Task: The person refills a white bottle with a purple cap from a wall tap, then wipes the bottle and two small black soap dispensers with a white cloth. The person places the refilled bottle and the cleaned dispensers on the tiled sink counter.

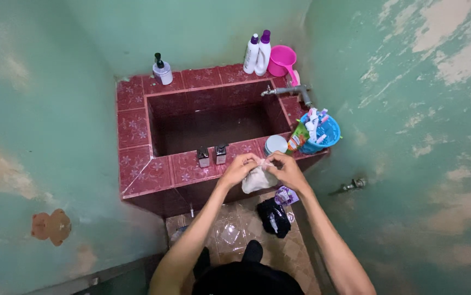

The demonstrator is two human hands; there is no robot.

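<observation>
Both my hands hold a small translucent white plastic bag (258, 178) in front of the red-tiled water basin (137, 128). My left hand (239, 167) pinches its top edge from the left and my right hand (285, 167) pinches it from the right, fingers meeting above the bag. The bag hangs down, bulging a little. Just beyond my hands, on the basin's front rim, stand two small grey sachets (211, 155) and a round white lidded jar (275, 144).
A blue basket (327, 134) of toiletries and a green tube (297, 137) sit at the right rim under a metal tap (293, 90). Two white bottles (258, 53), a pink scoop (282, 59) and a pump bottle (162, 70) line the back. A black bag (274, 217) and a purple wrapper (285, 195) lie on the floor.
</observation>
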